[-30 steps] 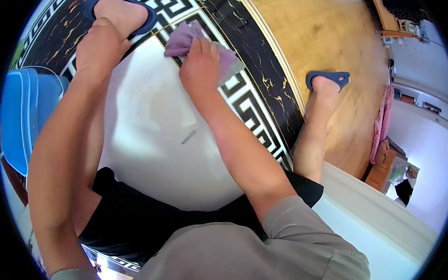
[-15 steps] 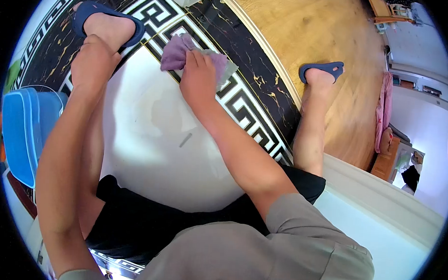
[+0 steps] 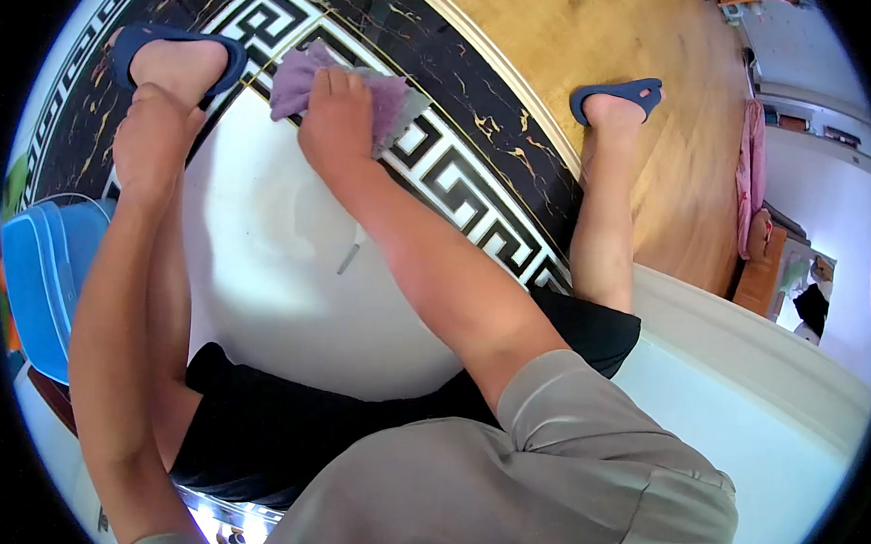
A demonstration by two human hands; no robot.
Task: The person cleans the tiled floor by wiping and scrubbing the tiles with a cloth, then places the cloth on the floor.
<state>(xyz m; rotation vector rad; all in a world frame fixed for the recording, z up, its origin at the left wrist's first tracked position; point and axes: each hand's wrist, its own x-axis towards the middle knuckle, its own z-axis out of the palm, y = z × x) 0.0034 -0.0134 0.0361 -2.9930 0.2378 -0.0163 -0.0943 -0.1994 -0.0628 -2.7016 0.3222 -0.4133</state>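
Observation:
My right hand (image 3: 337, 125) presses a crumpled purple and grey cloth (image 3: 293, 83) onto the patterned border (image 3: 458, 182) of the floor, its fingers bent over the cloth. My left hand (image 3: 155, 142) is wrapped round my left ankle, just above a dark blue slipper (image 3: 233, 68). Between my legs lies glossy white floor (image 3: 263, 266) with a faint smudge and a short grey mark (image 3: 348, 259) near my right forearm.
A blue bucket (image 3: 42, 287) stands at the left beside my left leg. Black marbled tile (image 3: 489, 111) borders a wooden floor (image 3: 690, 137), where my right foot rests in a slipper (image 3: 614, 94). Pink fabric (image 3: 751, 177) hangs at the right.
In the view, my right hand and the cloth have shifted left, still on the floor's border. My left hand and foot appear lower and further left as the camera view has turned.

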